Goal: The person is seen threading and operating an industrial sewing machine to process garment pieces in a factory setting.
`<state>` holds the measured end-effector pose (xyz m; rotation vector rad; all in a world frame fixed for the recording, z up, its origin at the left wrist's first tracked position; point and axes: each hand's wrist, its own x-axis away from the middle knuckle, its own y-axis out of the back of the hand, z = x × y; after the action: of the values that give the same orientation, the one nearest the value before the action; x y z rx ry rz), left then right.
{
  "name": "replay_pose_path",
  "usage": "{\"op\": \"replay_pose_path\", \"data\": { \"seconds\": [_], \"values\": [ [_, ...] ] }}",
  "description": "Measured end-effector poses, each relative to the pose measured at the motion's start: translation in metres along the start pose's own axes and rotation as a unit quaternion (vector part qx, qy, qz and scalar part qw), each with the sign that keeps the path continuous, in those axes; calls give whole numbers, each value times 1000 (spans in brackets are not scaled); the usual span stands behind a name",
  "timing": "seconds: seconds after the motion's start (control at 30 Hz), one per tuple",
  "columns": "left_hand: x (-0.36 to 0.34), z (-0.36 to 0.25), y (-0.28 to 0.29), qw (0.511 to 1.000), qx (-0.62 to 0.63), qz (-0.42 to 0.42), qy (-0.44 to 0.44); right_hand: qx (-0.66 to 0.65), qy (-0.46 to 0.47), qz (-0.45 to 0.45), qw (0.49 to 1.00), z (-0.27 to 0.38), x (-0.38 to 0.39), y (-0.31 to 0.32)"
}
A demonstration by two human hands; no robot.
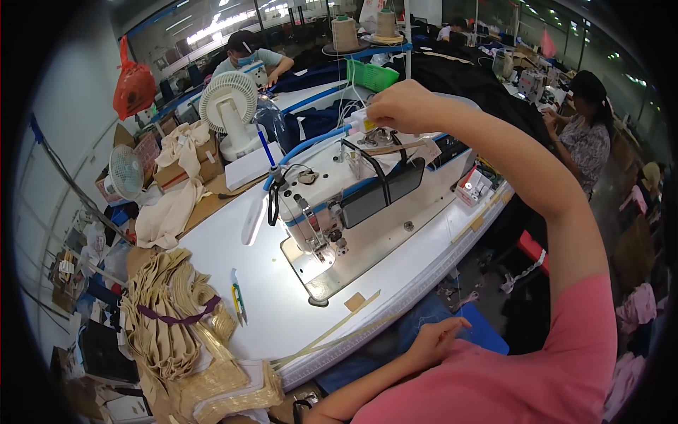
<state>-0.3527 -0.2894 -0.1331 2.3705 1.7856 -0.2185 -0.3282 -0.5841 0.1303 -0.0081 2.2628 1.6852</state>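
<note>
A white sewing machine (321, 187) stands on a white table, its lamp lighting the needle area (319, 258). My right hand (402, 107) reaches over to the machine's far end. Its fingers are closed on a small white piece with a yellow label (362, 121), where a blue tube (311, 143) ends. Low in front of my body, off the table's near edge, my left hand (438, 340) is held with its fingers curled together. Fine thread shows near those fingertips, but what they pinch is too small to make out.
Gold and beige fabric pieces (166, 318), tied with a purple band, lie at the table's left. Snips (239, 304) lie beside them. A white fan (229, 113), thread cones (345, 34) and a green basket (372, 75) stand behind. A small red-edged box (474, 185) sits right. Other people work nearby.
</note>
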Motion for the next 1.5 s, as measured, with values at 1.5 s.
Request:
{"op": "replay_pose_path", "data": {
  "seconds": [1.5],
  "values": [
    [-10,-55,24,999,51,-7,6,37,21,1,999,-1,-2,-6]
  ]
}}
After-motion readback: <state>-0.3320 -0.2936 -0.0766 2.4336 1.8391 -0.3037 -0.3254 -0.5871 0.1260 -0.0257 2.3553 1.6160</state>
